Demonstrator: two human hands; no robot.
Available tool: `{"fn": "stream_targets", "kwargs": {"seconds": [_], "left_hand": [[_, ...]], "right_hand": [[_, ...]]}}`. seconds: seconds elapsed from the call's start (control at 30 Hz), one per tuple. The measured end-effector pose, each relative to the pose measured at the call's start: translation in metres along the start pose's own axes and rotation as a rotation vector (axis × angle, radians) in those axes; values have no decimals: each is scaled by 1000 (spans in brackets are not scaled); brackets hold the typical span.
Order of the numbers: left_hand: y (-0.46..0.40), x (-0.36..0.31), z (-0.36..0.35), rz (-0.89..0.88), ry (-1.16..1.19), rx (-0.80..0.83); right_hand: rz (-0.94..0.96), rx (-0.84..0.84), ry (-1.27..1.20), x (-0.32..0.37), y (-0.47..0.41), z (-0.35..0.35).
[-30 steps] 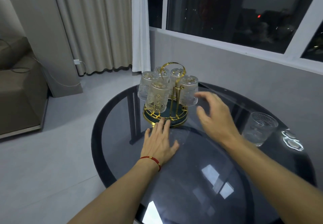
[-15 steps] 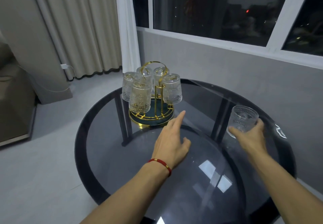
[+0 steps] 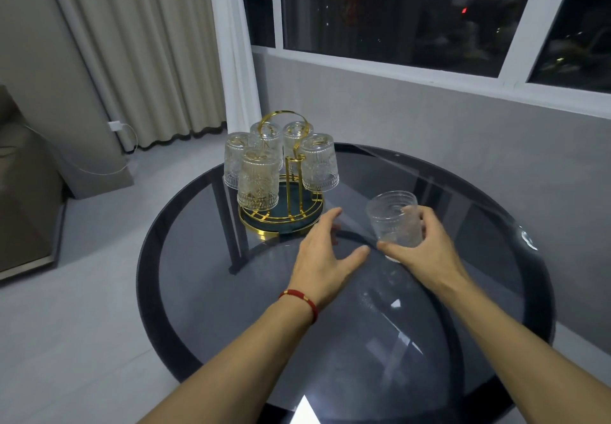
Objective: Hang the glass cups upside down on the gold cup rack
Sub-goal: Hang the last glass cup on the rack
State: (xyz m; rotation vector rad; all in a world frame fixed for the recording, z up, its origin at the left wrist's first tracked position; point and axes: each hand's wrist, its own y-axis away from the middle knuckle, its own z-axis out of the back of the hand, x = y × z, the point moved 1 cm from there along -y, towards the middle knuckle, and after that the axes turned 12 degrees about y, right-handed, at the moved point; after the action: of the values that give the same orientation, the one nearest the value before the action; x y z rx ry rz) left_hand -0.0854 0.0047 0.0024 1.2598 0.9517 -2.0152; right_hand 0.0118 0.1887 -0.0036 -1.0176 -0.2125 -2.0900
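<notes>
Head view: the last cup (image 3: 395, 222), upright, is gripped by the right hand (image 3: 420, 248) above the tabletop (image 3: 479, 225), near the rack (image 3: 284, 198) with five cups hung. Left hand (image 3: 325, 255) fingers are spread, empty. Next, inversion onto the free peg is judged needed.

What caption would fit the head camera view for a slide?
Right hand holds the last glass cup upright beside the gold cup rack, where five cups hang upside down.

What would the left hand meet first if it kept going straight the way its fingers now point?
Most likely the gold cup rack: the left hand points forward at its round base rim, just beyond the fingertips. Depth is hard to judge, so whether they already touch is unclear.
</notes>
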Motion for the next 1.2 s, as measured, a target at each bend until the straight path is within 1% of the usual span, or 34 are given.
{"fn": "stream_targets", "kwargs": {"seconds": [0.1,0.17,0.23,0.27,0.33,0.4,0.43,0.47,0.53,0.6,0.63,0.7,0.73,0.77,0.8,0.83,1.0,1.2], "left_hand": [[1,-8,3,36,232,23],[2,-11,5,25,286,27],[3,-12,8,-4,298,-48],[2,-13,10,-11,314,-95],[0,-13,15,15,391,-172],[-3,-10,21,82,521,-210],[-5,-9,24,113,579,-210],[-6,-8,26,137,612,-202],[-9,-2,28,154,645,-176],[-10,6,33,142,592,-196],[-10,12,37,107,471,-232],[-11,33,48,26,44,-287],[-12,43,51,10,-166,-241],[-11,52,52,33,-321,-172],[-11,60,53,61,-397,-123],[-10,64,51,71,-419,-101],[-12,72,50,63,-439,-107],[-12,73,52,49,-448,-96]], "right_hand": [[67,160,-175,15,15,-5],[104,258,-214,22,24,-10],[128,346,-264,26,28,-15],[128,378,-328,27,28,-16],[56,441,-528,28,28,-17],[-69,540,-732,31,29,-21],[-111,555,-794,33,30,-23],[-134,529,-827,37,30,-26],[-130,401,-828,45,29,-31],[-92,228,-734,56,26,-32],[-61,127,-628,62,22,-31],[23,-44,-347,75,13,-25],[75,-101,-229,82,8,-20],[111,-138,-154,88,2,-15],[134,-156,-122,95,-5,-10],[154,-159,-96,101,-11,-6],[284,-139,112,143,-34,2],[408,-96,366,172,-48,-12]]}}
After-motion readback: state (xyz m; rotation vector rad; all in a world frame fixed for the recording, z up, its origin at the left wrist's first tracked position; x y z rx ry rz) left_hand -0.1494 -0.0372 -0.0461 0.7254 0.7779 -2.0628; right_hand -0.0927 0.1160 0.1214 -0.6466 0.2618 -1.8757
